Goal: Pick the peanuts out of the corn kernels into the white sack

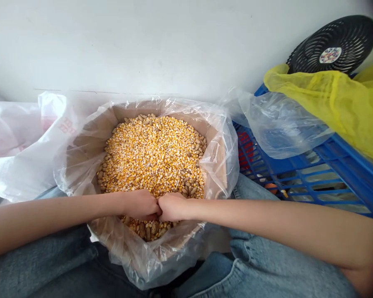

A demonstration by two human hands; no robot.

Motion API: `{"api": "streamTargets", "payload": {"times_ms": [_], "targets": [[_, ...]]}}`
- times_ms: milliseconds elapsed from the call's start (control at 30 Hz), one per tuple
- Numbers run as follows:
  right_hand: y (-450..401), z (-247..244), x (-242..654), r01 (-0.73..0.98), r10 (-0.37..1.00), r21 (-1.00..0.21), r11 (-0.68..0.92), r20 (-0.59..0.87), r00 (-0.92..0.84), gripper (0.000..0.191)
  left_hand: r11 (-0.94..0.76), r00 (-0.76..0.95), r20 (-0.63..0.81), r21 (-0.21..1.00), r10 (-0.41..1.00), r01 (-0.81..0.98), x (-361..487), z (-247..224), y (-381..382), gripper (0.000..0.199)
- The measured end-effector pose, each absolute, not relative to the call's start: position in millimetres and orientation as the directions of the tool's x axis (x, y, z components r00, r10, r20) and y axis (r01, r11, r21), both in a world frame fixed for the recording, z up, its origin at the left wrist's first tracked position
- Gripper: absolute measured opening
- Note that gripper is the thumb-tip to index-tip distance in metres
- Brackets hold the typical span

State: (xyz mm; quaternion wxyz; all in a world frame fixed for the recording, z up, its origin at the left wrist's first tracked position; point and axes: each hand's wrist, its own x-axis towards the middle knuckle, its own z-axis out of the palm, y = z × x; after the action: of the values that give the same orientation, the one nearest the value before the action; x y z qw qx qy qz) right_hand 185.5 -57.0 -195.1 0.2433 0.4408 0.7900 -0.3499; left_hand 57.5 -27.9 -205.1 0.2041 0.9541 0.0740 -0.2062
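Observation:
Yellow and whitish corn kernels (149,153) fill a cardboard box (216,165) lined with a clear plastic bag (231,153). Peanuts in their shells (189,187) lie among the kernels, mostly around the edges. My left hand (141,204) and my right hand (174,207) meet knuckle to knuckle over the near part of the corn. Both are closed, with fingers curled downward. Whatever they hold, if anything, is hidden. More peanuts (148,229) show just in front of my hands.
To the right stands a blue plastic crate (323,165) with clear plastic (286,124), a yellow mesh bag (335,95) and a black fan grille (332,43) on it. A white plastic bag (25,165) lies at the left. Behind is a white wall (143,45).

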Motion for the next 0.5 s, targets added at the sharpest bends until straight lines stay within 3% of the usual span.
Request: {"api": "streamTargets", "payload": {"times_ms": [100, 200, 300, 367, 433, 500], "targets": [[-49.6, -193.4, 179.8, 0.859, 0.487, -0.335, 0.387, -0.717, -0.499, 0.032, -0.839, 0.876, -0.479, 0.452, 0.056, 0.301, 57.3, -200.7, -22.0, 0.020], [-37.7, -195.8, 185.4, 0.850, 0.413, -0.424, 0.313, -0.745, -0.523, 0.026, -0.630, 0.860, -0.509, 0.657, 0.035, 0.414, 55.5, -196.9, -9.9, 0.019], [-27.1, -202.2, 199.3, 0.806, 0.295, -0.590, -0.048, -0.779, -0.553, 0.015, -0.227, 0.829, -0.559, 0.803, 0.037, 0.551, 49.8, -195.6, 4.2, 0.020], [-23.1, -205.4, 207.6, 0.694, 0.263, -0.654, -0.301, -0.757, -0.599, 0.012, 0.076, 0.800, -0.598, 0.801, 0.049, 0.594, 44.9, -195.2, 11.7, 0.021], [-21.7, -206.7, 212.4, 0.593, 0.247, -0.666, -0.452, -0.733, -0.634, 0.011, 0.298, 0.791, -0.606, 0.772, 0.082, 0.561, 41.0, -194.3, 16.6, 0.019], [-22.0, -206.8, 213.3, 0.576, 0.223, -0.654, -0.490, -0.733, -0.643, 0.009, 0.392, 0.804, -0.587, 0.764, 0.095, 0.512, 39.4, -192.9, 18.9, 0.018]]}}
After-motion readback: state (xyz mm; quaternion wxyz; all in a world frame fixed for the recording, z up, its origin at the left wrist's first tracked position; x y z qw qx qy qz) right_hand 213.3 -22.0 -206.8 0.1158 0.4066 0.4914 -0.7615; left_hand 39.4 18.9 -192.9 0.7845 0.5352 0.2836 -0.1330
